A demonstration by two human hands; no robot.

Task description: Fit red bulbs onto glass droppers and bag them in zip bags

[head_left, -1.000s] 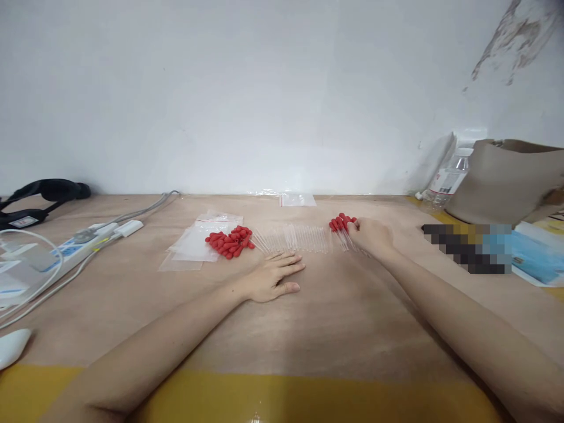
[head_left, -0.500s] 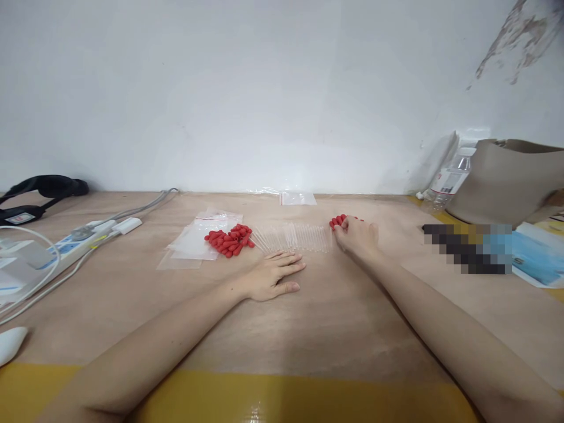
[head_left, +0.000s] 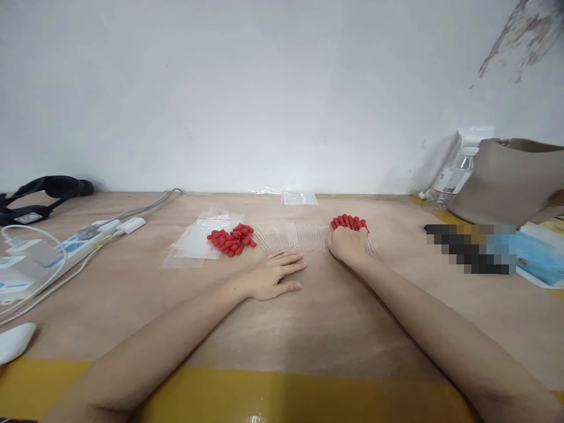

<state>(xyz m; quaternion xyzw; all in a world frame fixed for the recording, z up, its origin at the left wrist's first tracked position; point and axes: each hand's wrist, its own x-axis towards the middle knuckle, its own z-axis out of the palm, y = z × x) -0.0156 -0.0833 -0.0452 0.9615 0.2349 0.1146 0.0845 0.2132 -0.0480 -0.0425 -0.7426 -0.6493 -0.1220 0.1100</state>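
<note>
My left hand [head_left: 277,276] lies flat on the table with its fingers spread. Its fingertips are just below a row of thin clear tubes [head_left: 293,236], laid side by side. A heap of loose red rubber bulbs [head_left: 232,239] is to its upper left, by some clear zip bags [head_left: 194,238]. My right hand [head_left: 348,244] is closed over a row of droppers [head_left: 349,222], with red bulbs at the far end and clear tubes pointing toward me. Its curled fingers and whatever they hold are hidden.
A power strip [head_left: 79,247] with cables lies left, near a black strap [head_left: 48,197] and a white mouse-like object [head_left: 16,342]. At right are a plastic bottle [head_left: 453,179], a grey-brown container [head_left: 502,179] and a blue mask-like item [head_left: 535,255]. Another bag [head_left: 299,198] is by the wall.
My right hand has come down toward me and slightly left, uncovering more of the red bulbs in the right row. My left hand stays in place.
</note>
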